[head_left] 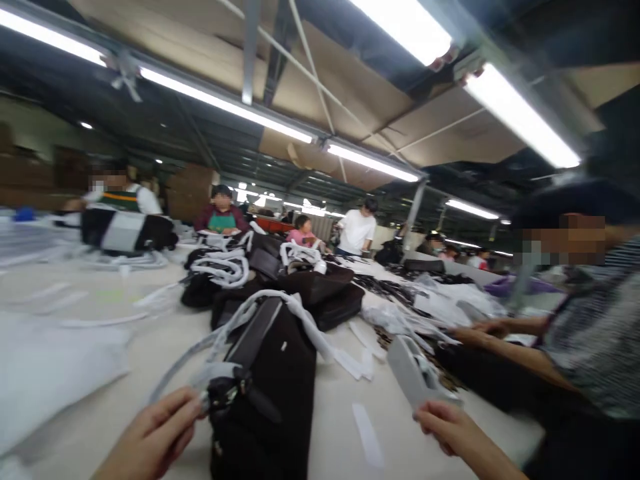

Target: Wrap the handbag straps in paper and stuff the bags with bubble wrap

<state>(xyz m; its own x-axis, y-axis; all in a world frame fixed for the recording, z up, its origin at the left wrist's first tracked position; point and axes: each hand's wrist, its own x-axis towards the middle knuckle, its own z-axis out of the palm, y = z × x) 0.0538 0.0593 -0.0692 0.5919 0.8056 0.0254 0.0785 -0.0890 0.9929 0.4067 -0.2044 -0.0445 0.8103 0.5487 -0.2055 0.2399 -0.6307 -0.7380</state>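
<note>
A black bag (280, 393) with wrapped handles stands on the pale table in front of me. At its left side my left hand (163, 430) is closed, pinching a small piece of translucent wrapping (213, 377) by the bag's dark hardware. My right hand (445, 427), right of the bag, has its fingers closed at the lower edge of a grey tape dispenser (413, 373). White wrapping (307, 320) covers the bag's handle and hangs over its top.
More dark bags (320, 287) with wrapped handles are piled behind. A person (590, 320) works close on the right. A white sheet (55, 367) lies left; a paper strip (367, 437) lies between my hands. Several people are farther back.
</note>
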